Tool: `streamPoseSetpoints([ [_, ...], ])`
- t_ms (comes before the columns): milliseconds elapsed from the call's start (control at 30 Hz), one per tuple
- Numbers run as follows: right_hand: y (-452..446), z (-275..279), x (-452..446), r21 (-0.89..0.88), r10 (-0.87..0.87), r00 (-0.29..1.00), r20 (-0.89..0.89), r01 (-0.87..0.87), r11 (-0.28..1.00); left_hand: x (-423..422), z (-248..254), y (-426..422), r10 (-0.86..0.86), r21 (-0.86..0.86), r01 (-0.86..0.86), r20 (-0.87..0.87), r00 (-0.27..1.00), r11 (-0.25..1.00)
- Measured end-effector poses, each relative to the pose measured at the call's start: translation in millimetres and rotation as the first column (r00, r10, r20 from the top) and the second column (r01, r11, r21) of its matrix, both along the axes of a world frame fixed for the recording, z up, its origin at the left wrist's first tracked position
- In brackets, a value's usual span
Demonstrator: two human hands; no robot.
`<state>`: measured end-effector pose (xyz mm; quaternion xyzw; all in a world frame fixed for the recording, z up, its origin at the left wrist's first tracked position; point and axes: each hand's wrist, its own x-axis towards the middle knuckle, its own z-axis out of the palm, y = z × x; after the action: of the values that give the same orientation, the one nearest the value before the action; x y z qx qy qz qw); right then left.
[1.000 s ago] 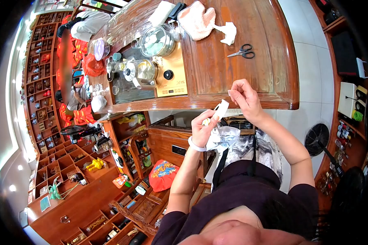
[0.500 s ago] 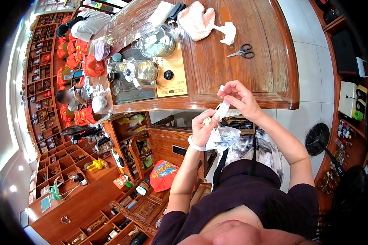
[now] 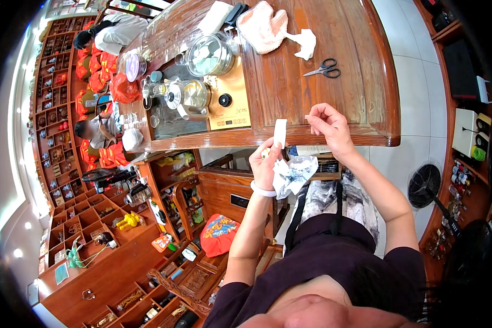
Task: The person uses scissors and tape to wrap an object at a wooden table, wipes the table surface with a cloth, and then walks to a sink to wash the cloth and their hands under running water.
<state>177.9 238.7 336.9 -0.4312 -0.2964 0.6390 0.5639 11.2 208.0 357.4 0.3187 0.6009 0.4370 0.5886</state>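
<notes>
My left hand [image 3: 264, 167] is closed on a white strip [image 3: 280, 132] that stands up from its fingertips near the table edge. A crumpled white and pale blue wrapper [image 3: 295, 175] hangs beside the same hand, and a white band circles that wrist. My right hand [image 3: 331, 127] is pinched, apart from the strip, with something small and pale at its fingertips that I cannot make out. Beyond it on the wooden table [image 3: 281, 98] lie black-handled scissors [image 3: 325, 69], a crumpled white tissue [image 3: 305, 44] and a pink cloth [image 3: 262, 27].
A glass kettle [image 3: 194, 94], a glass bowl [image 3: 209, 56] and a gold panel [image 3: 229, 117] with a black knob are on the table's left part. Two people are at the upper left. A red bag [image 3: 217, 234] lies on a carved chair; a black fan [image 3: 423, 186] stands at right.
The white strip, earlier tilted between both hands, now stands upright in my left hand. My right hand has moved away from it, and the wrapper shows more fully.
</notes>
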Motion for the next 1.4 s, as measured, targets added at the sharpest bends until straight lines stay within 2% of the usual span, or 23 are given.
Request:
streamPoseSetpoints([
  [33,0,2,1,-0.045,0.026,0.998,-0.049,-0.028,0.999,-1,2,-1,0.001,0.000,-0.001,0.000,1.000,1.000],
  [100,0,2,0,-0.089,0.046,0.994,-0.096,-0.055,0.995,-2,5,-3,-0.127,-0.065,0.128,0.018,0.992,0.990],
  [167,1,3,-9,0.046,-0.011,1.000,-0.020,0.012,0.999,1,7,-4,-0.155,-0.041,0.155,-0.013,0.988,0.987],
  [233,4,-2,-17,0.251,-0.102,0.953,0.284,0.028,0.968,2,8,-5,-0.287,0.069,0.292,-0.077,0.955,0.954],
  [300,8,-3,-18,0.361,-0.086,0.867,0.492,-0.112,0.926,3,12,-4,-0.314,0.052,0.319,-0.092,0.945,0.946],
  [333,9,-5,-19,0.361,-0.086,0.867,0.490,-0.113,0.926,3,14,-4,-0.319,0.051,0.325,-0.094,0.943,0.944],
  [400,10,-8,-23,0.469,-0.120,0.824,0.554,-0.190,0.862,2,15,-6,-0.321,0.048,0.327,-0.098,0.942,0.944],
  [433,10,-8,-24,0.470,-0.119,0.824,0.553,-0.191,0.861,2,15,-6,-0.309,0.036,0.313,-0.092,0.947,0.949],
  [500,10,-4,-25,0.632,-0.348,0.741,0.575,-0.132,0.764,4,14,-8,-0.293,0.022,0.296,-0.085,0.952,0.955],
  [633,9,3,-25,0.600,-0.271,0.779,0.565,-0.162,0.784,9,11,-8,-0.261,0.048,0.270,-0.145,0.954,0.962],
  [700,11,6,-27,0.585,-0.262,0.729,0.633,-0.228,0.778,9,10,-9,-0.267,0.060,0.280,-0.175,0.948,0.958],
  [833,7,9,-27,0.580,-0.255,0.710,0.657,-0.259,0.772,10,10,-9,-0.158,-0.002,0.159,-0.105,0.982,0.987],
  [900,3,8,-27,0.578,-0.287,0.659,0.696,-0.276,0.768,12,12,-8,-0.121,-0.017,0.120,-0.082,0.989,0.993],
  [1000,-3,6,-25,0.629,-0.294,0.711,0.639,-0.263,0.731,18,13,-6,-0.051,-0.050,0.048,-0.067,0.996,0.998],
  [1067,-5,5,-26,0.657,-0.308,0.747,0.589,-0.221,0.721,23,10,-4,0.040,-0.083,-0.037,0.028,0.999,0.996],
  [1167,-7,2,-23,0.684,-0.332,0.777,0.535,-0.167,0.710,28,8,-4,-0.003,-0.040,0.003,0.002,1.000,0.999],
  [1233,-9,1,-20,0.685,-0.339,0.777,0.531,-0.157,0.711,32,8,-4,0.019,-0.078,-0.016,0.032,0.999,0.997],
  [1300,-11,-1,-16,0.678,-0.328,0.793,0.513,-0.140,0.722,38,10,-3,-0.028,-0.068,0.026,-0.041,0.999,0.997],
  [1333,-11,-1,-14,0.681,-0.329,0.793,0.513,-0.143,0.718,40,13,-1,0.044,-0.158,-0.030,0.086,0.995,0.987],
  [1400,-12,-1,-12,0.682,-0.332,0.800,0.500,-0.127,0.720,44,14,-1,0.036,-0.159,-0.025,0.069,0.997,0.987],
])
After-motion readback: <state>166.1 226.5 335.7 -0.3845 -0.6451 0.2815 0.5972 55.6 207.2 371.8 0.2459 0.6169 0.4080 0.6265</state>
